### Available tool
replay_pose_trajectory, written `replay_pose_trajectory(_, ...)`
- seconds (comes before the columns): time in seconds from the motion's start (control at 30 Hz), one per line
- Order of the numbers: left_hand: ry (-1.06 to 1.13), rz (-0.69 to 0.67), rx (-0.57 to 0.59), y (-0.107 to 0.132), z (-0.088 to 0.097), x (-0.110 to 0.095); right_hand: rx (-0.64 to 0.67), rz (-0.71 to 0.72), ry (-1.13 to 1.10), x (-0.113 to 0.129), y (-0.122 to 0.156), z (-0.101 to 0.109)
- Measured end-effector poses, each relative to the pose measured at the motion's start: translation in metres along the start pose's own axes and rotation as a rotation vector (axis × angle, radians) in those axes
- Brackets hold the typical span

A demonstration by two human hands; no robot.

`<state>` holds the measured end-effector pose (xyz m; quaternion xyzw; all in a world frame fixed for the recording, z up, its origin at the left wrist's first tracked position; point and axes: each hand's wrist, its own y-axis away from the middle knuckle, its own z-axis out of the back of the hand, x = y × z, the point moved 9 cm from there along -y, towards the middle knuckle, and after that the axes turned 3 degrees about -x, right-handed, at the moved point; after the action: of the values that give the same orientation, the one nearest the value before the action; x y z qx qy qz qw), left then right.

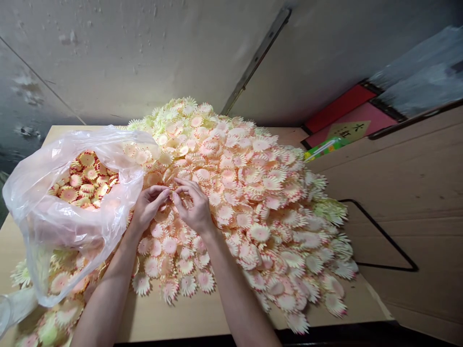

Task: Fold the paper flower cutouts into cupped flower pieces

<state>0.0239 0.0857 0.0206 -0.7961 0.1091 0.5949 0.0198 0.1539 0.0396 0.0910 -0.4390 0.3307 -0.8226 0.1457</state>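
Note:
My left hand and my right hand meet, fingertips almost touching, over a large heap of artificial flower petal discs. Both hands are closed in a pinch with thumb against finger. Whatever lies between the fingertips is too small and blurred to name. The discs are cream to pale pink, with notched edges and pink tips, and lie in overlapping layers. Left of my left hand stands an open translucent plastic bag. Inside it are smaller yellowish discs with red edges.
The heap covers much of a light wooden table. More discs lie at the lower left beside a clear plastic object. A cardboard sheet with a black wire loop stands at right, near red boxes. Behind is a grey wall.

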Motion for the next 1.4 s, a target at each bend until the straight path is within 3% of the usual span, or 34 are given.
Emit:
replay_pose_trajectory(0.3,0.059,-0.061,-0.016,-0.001,-0.002,-0.008,-0.104,-0.019,-0.024,-0.004,0.001,0.008)
replay_pose_trajectory(0.57,-0.01,-0.134,-0.04,-0.002,0.002,-0.007,-0.162,0.058,0.041,0.006,0.0,0.013)
replay_pose_trajectory(0.87,-0.245,-0.381,0.005,0.006,-0.004,-0.033,-0.099,0.004,0.038,0.005,0.0,0.011)
replay_pose_trajectory(1.23,-0.241,-0.368,0.035,0.006,-0.006,-0.031,-0.053,-0.005,0.006,0.002,-0.002,0.005)
replay_pose_trajectory(1.4,-0.164,-0.302,-0.101,0.004,0.006,-0.024,-0.055,-0.057,-0.042,0.001,-0.002,0.008)
